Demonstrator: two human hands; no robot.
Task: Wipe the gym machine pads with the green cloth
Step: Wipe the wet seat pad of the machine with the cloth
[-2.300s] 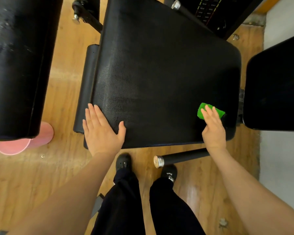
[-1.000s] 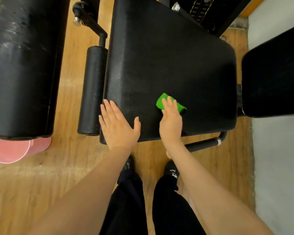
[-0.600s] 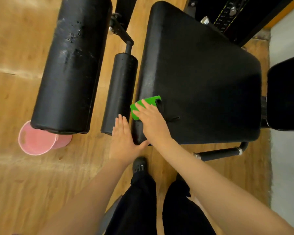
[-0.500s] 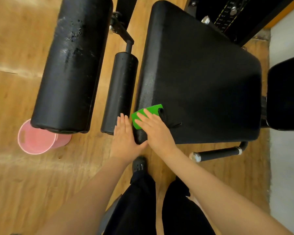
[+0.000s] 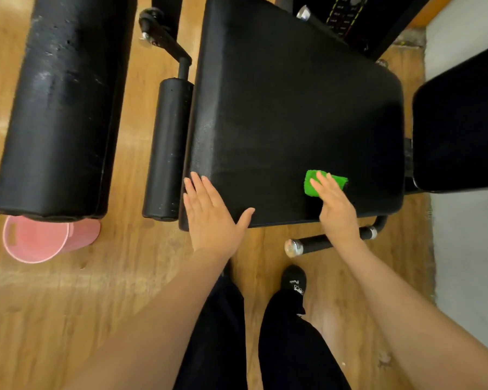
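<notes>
A large black seat pad [image 5: 293, 116] fills the middle of the view. On its near right part lies a folded green cloth [image 5: 312, 184], and my right hand [image 5: 335, 209] presses it flat against the pad with straight fingers. My left hand [image 5: 212, 218] rests flat with spread fingers on the pad's near left corner. A long black roller pad [image 5: 62, 108] lies at the left, with a thinner black roller [image 5: 168, 147] between it and the seat. Another black pad [image 5: 459, 130] stands at the right edge.
A pink bucket [image 5: 43, 240] stands on the wooden floor under the big roller's near end. A chrome-tipped black bar [image 5: 321, 243] sticks out below the seat's near edge. My legs and black shoes are beneath me. The weight stack frame [image 5: 355, 15] is behind the seat.
My right hand slid the green cloth from the pad's near left corner back to the right along the near edge. My left hand moved back onto the pad's corner.
</notes>
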